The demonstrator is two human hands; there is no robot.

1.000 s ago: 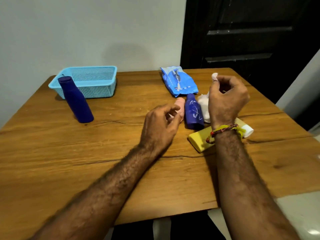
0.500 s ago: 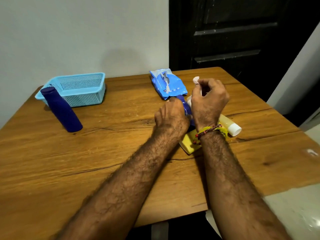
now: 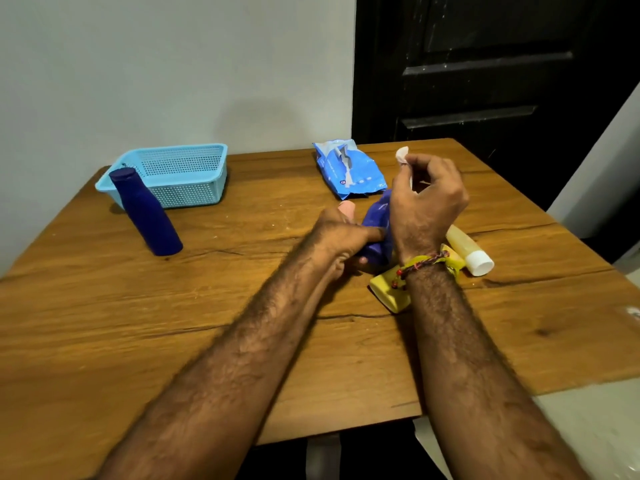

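The left hand (image 3: 341, 240) is reaching in from the lower left, forearm stretched across the counter (image 3: 104, 323), and its curled fingers are gripping the lower part of a small blue bottle (image 3: 376, 220). The bottle is sitting near the middle of the counter, leaning a little, with its top hidden behind the other wrist. The right hand (image 3: 429, 199) is hovering above and just behind the bottle, wrist bent and knuckles facing the camera. Its thumb and fingertips are pinching a crumpled white wipe (image 3: 402, 155), which is sticking up above the fingers. The remaining fingers are curling loosely inward. A red and yellow thread bracelet (image 3: 420, 266) is circling the right wrist.

A pink rounded item (image 3: 347, 206) is peeking out just beyond the left knuckles; I cannot tell what it is. A yellow packet (image 3: 389, 292) is lying under the right wrist, partly covered by it. A pale yellow tube (image 3: 467, 251) with a white cap is lying just beside it on the right. A blue wet-wipes pack (image 3: 348, 171) is lying farther back, near the raised wipe. Well apart on the left, a tall dark blue bottle (image 3: 145, 213) is standing in front of a light blue basket (image 3: 173, 174). A black door (image 3: 485, 81) is filling the background on the right.
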